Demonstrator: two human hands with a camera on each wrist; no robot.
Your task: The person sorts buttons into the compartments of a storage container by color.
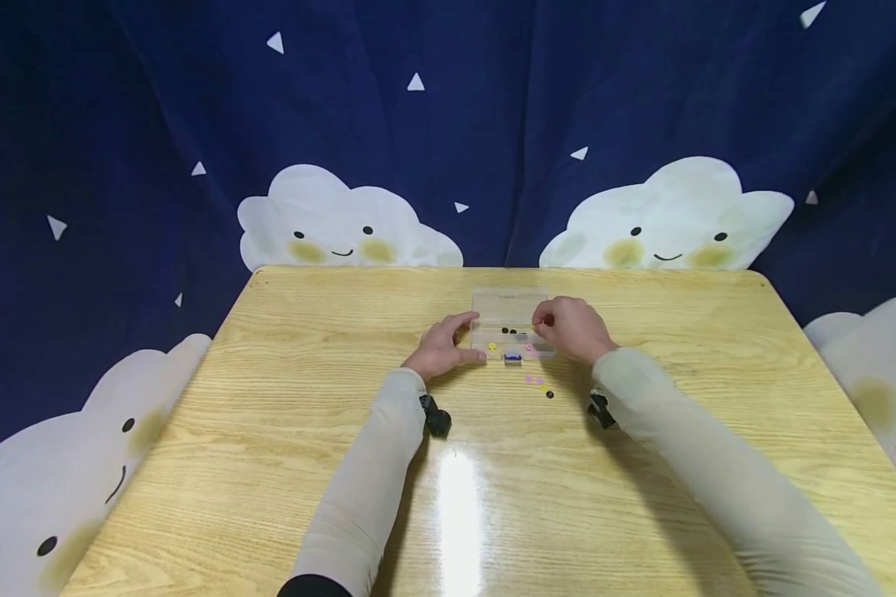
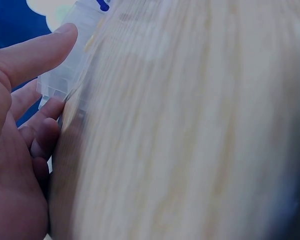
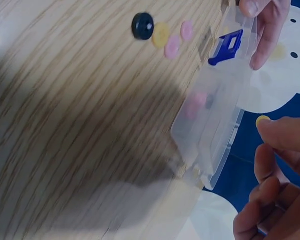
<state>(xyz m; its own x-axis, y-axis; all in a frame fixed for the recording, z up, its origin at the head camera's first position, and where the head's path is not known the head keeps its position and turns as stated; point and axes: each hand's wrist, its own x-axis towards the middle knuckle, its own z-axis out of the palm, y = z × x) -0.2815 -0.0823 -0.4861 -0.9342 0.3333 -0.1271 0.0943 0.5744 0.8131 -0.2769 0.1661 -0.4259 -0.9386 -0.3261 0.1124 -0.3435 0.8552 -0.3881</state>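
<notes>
An open clear plastic box (image 1: 509, 307) stands on the table, its lid tipped back and a blue latch (image 3: 226, 47) at its front. My left hand (image 1: 442, 347) holds the box's left end, with the thumb near the front corner and the fingers toward the back. Between thumb and forefinger, my right hand (image 1: 573, 329) pinches a small yellow button (image 3: 262, 120) above the box's right part. Inside lie black buttons (image 1: 505, 331), a yellow button (image 1: 492, 347) and pink buttons (image 3: 195, 105). In front of the box are two pink buttons (image 1: 528, 379), a yellow one and a black button (image 3: 142, 26).
The wooden table (image 1: 306, 356) reaches back to a dark blue curtain (image 1: 433, 141) printed with white clouds. Black wrist cameras (image 1: 437, 419) sit on both wrists, close above the tabletop. Light glares off the table's front middle.
</notes>
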